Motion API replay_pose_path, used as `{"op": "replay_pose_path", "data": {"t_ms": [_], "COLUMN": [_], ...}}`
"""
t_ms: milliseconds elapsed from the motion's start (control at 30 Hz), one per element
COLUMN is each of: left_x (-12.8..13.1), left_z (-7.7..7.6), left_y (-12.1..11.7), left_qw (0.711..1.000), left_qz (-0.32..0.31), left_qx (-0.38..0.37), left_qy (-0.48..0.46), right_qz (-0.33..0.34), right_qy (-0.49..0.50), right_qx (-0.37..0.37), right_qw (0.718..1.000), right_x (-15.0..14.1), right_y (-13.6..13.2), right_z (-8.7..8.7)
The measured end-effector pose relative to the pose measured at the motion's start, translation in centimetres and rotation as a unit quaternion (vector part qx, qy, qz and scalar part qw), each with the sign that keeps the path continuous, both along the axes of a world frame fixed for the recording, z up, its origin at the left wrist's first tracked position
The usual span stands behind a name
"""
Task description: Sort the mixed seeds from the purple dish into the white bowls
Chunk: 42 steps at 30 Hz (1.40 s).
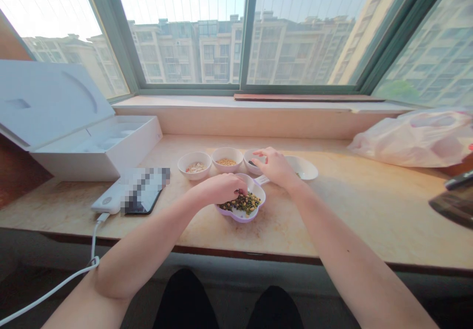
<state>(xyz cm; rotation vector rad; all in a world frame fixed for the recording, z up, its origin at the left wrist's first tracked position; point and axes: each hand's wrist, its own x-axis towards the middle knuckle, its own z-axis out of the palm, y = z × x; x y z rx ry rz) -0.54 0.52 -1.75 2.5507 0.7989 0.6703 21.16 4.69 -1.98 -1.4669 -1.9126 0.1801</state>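
Note:
A lilac-rimmed white bowl with a short handle (239,216) holds a mix of green, yellow and dark beans (247,203). My left hand (227,188) reaches into it, its fingers curled down at the beans; what they pinch is hidden. Over a small white bowl (248,168) with dark beans hovers my right hand (271,164), thumb and fingers apart. Left of that stand a white bowl of yellow beans (226,162) and a white bowl of pale flat pieces (196,167). A white dish (308,169), partly behind my right wrist, has a few green bits.
At the left are an open white box (92,154), a white power bank (109,198) with a cable (94,243), and a phone (146,201). A plastic bag (414,139) and a dark glossy object (454,201) sit at the right. The counter's front edge (251,254) runs before my knees.

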Motion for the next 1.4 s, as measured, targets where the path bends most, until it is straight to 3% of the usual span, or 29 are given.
{"op": "replay_pose_path", "data": {"t_ms": [300,600,767,900,1000,1133,1300,1400], "left_x": [-0.1,-0.2,-0.4,-0.5,-0.5,-0.3,0.0,-0.1], "left_z": [1.0,0.8,1.2,1.4,1.3,0.6,0.0,0.0], "left_y": [-0.4,0.0,0.5,0.9,1.0,1.2,1.5,1.4], "left_qw": [0.995,0.998,0.994,0.982,0.973,0.969,0.952,0.946], "left_qz": [0.024,-0.018,0.090,0.175,0.204,0.186,0.156,0.152], "left_qx": [-0.093,-0.002,0.029,0.069,0.100,0.151,0.251,0.275], "left_qy": [0.025,0.053,0.051,-0.011,-0.048,-0.066,-0.076,-0.071], "right_qz": [0.010,0.017,0.023,0.051,0.121,0.236,0.232,0.225], "right_qy": [-0.001,0.000,0.011,0.066,0.145,0.226,0.296,0.306], "right_qx": [0.010,0.013,0.009,-0.031,-0.147,-0.289,-0.315,-0.325], "right_qw": [1.000,1.000,1.000,0.996,0.971,0.900,0.871,0.866], "right_x": [-0.1,-0.2,-0.5,-0.7,-1.0,-1.7,-2.2,-2.1], "right_y": [0.0,-0.1,-0.5,-1.0,-1.6,-2.3,-2.5,-2.5], "right_z": [-0.1,-0.1,0.6,1.3,1.7,1.5,1.0,1.0]}}
